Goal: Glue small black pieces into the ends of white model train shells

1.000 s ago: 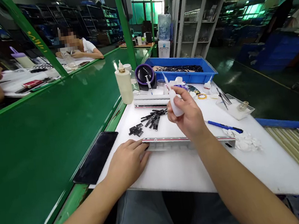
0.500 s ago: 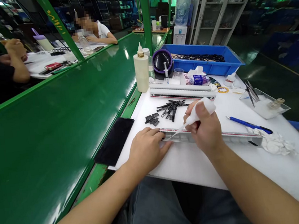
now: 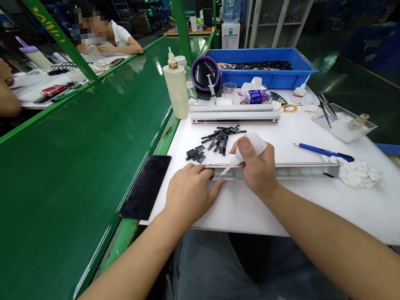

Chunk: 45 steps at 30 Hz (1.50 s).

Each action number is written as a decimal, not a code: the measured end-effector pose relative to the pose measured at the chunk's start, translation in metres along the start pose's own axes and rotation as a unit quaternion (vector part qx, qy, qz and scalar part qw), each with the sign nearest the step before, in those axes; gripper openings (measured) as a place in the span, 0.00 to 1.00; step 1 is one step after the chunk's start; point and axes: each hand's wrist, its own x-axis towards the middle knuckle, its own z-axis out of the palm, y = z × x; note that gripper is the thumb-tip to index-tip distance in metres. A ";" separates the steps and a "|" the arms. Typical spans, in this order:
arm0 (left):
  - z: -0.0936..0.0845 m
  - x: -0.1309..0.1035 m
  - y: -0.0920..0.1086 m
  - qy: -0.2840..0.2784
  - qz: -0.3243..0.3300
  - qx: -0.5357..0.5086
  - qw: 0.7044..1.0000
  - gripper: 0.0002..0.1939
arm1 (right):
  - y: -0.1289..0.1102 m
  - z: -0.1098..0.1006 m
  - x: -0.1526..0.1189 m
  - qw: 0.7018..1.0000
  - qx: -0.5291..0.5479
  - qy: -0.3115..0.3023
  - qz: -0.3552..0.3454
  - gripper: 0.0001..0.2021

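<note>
In my right hand (image 3: 259,168) is a white squeeze bottle (image 3: 256,142), gripped with the thumb on top. Its thin nozzle slants down to the left, and the tip is at the near side of a long model train carriage shell (image 3: 297,171), close to my left fingertips. Whether the tip touches the shell I cannot tell. My left hand (image 3: 190,190) grips the shell's left end, thumb in front and fingers behind. The shell is white with a red line along its edge and a see-through inner side. Just behind lie small black plastic parts (image 3: 195,154) and longer black strips (image 3: 222,139).
A second carriage shell (image 3: 234,116) lies farther back, before a tissue pack (image 3: 254,96) and a blue bin (image 3: 267,77). A tall bottle (image 3: 177,94) and a phone (image 3: 146,186) stand left. Rightward are a blue pen (image 3: 322,151), crumpled tissue (image 3: 359,174) and a clear tray (image 3: 351,134). Two people sit opposite.
The view has shifted a little. My right hand with the squeeze bottle has come slightly left, closer to my left hand. The left hand keeps its hold on the shell.
</note>
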 end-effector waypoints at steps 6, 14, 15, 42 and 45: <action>0.007 0.001 -0.001 0.038 -0.014 -0.024 0.999 0.20 | -0.001 0.001 -0.002 1.000 -0.012 -0.003 -0.024 0.21; 0.011 0.002 0.000 0.050 -0.023 -0.035 0.998 0.19 | 0.003 0.001 -0.007 0.989 -0.130 -0.027 -0.072 0.20; 0.011 0.001 0.000 0.048 -0.022 -0.034 0.998 0.19 | 0.003 0.001 -0.007 0.985 -0.145 -0.035 -0.092 0.20; 0.025 -0.005 -0.002 0.104 -0.018 -0.038 0.994 0.11 | 0.003 0.008 -0.009 0.945 -0.246 -0.076 -0.202 0.22; 0.025 -0.005 -0.002 0.109 -0.018 -0.037 0.993 0.11 | 0.002 0.008 -0.009 0.946 -0.246 -0.077 -0.198 0.23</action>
